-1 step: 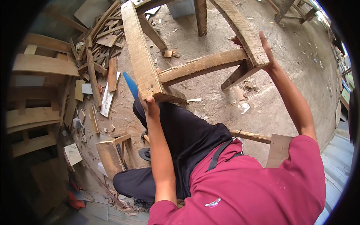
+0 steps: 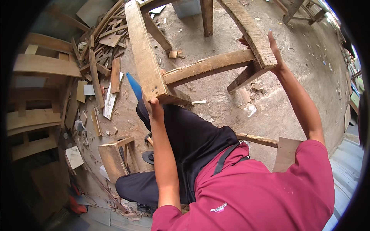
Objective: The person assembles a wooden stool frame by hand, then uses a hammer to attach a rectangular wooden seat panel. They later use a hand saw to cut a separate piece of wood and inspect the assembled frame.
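A rough wooden stool or chair frame (image 2: 210,68), with curved rails and several legs, is held in front of me. My left hand (image 2: 155,109) is closed at its near left corner, thumb against the wood end, the other fingers mostly hidden. Around the right curved rail (image 2: 246,29) my right hand (image 2: 274,57) supports the frame. Its fingers show on the inner side, while one digit stretches up outside, clear of the wood. A flat blue piece (image 2: 134,86) sticks out beside the left rail; its other end is hidden.
Scrap wood (image 2: 110,42) is heaped at the far left, beside stacked wooden frames (image 2: 42,119). By my bent leg stand a small wooden frame (image 2: 113,158) and a hammer (image 2: 148,139). A grey-blue container (image 2: 186,8) sits at the far side; wood chips litter the floor.
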Available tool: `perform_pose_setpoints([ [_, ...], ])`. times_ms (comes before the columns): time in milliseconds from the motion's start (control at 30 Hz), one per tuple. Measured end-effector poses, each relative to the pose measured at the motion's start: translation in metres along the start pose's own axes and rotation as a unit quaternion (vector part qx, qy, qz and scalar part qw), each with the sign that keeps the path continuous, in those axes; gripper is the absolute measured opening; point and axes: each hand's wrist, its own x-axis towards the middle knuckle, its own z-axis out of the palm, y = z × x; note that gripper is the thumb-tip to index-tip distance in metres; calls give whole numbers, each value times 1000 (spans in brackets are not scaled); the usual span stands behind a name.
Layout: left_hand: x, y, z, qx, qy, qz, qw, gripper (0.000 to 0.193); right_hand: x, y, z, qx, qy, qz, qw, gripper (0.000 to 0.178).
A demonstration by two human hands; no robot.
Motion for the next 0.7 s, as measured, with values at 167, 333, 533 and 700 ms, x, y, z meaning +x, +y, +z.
perform_pose_setpoints([
  [167, 2, -13, 1, 103, 90, 15, 990, 103, 3, -12, 10, -26, 59, -9, 998, 88],
  [333, 9, 7, 19, 70, 68, 52, 994, 100, 3, -3, -13, 18, 125, 33, 992, 90],
  [533, 8, 21, 23, 47, 75, 26, 996, 98, -17, -20, 1, 28, 137, 85, 987, 86],
  [700, 11, 20, 28, 0, 74, 46, 996, 93, -43, -16, 40, -16, 229, 0, 973, 94],
])
